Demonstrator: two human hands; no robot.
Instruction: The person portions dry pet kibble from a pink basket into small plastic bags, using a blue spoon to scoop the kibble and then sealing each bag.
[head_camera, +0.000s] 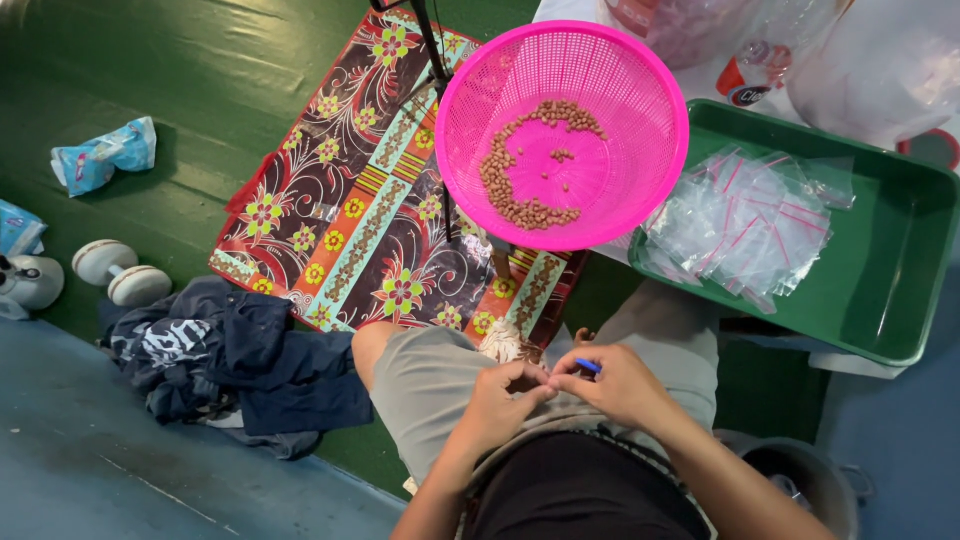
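Both hands meet low over the lap, forearms angled in from the bottom edge. Left hand (505, 398) curled, fingertips pinched against the right hand's. Right hand (615, 383) clenched around a small blue-edged item (588, 366), pinched between thumb and fingers; too small to tell for sure, looks like a little clear bag's blue strip. Whether the left hand grips it too, cannot tell. Item sits between the two hands, above the grey shorts (440, 385).

Ahead: pink mesh basket (640, 90) with brown peanuts (510, 190) lying in a ring inside. Right of it, green tray (890, 270) holding a heap of small clear zip bags (740, 220). Patterned floral mat (350, 200) on green floor. Dark clothes pile (220, 350) at left, white dumbbell (120, 272) near it. Nothing covers the hands.
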